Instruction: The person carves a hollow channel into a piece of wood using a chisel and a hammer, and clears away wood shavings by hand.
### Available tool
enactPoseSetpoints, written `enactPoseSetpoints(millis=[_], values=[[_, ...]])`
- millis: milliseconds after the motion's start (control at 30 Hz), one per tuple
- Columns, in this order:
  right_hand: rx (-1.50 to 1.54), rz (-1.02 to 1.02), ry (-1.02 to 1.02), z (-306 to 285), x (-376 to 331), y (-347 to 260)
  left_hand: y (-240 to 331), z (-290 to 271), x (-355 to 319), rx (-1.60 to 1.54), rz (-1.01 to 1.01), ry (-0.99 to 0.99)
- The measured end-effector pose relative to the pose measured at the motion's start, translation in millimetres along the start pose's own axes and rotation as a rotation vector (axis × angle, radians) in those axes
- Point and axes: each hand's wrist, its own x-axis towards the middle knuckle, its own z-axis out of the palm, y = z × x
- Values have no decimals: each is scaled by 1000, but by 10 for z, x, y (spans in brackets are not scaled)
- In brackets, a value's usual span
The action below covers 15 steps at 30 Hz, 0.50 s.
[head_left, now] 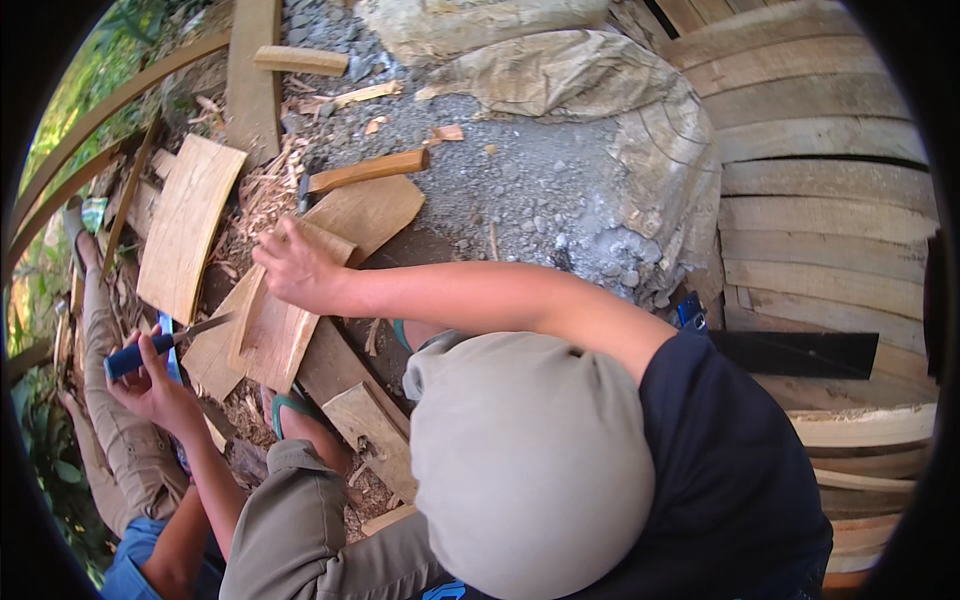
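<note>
My left hand [163, 396], at the left, is closed round the blue handle of a bladed tool [126, 361]. The narrow metal blade points right toward the wood; the tool's exact kind is unclear. Reaching across from the right, my right hand [300, 270] grips the upper end of a slightly curved wooden board [283, 335]. Its fingers are bent and part of the hold is hidden. Beneath are more flat pieces, one with a rounded end [385, 212]. Just beyond this hand lies a hammer [368, 170] with a wooden handle.
Another wide board [190, 230] leans at the left. Shavings [270, 185] and grey gravel [460, 180] cover the ground, with a dusty sheet [560, 75] beyond. Stacked planks [825, 200] line the right. Another person's legs [105, 350] stretch along the left. Large grey cloth [530, 460] blocks the foreground.
</note>
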Motion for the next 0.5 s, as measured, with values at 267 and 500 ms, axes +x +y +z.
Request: enactPoseSetpoints(millis=[267, 500], values=[[369, 257, 230, -270, 201, 85, -82, -153, -71, 53, -34, 22], [573, 451, 385, -307, 326, 445, 307, 41, -19, 93, -67, 103]])
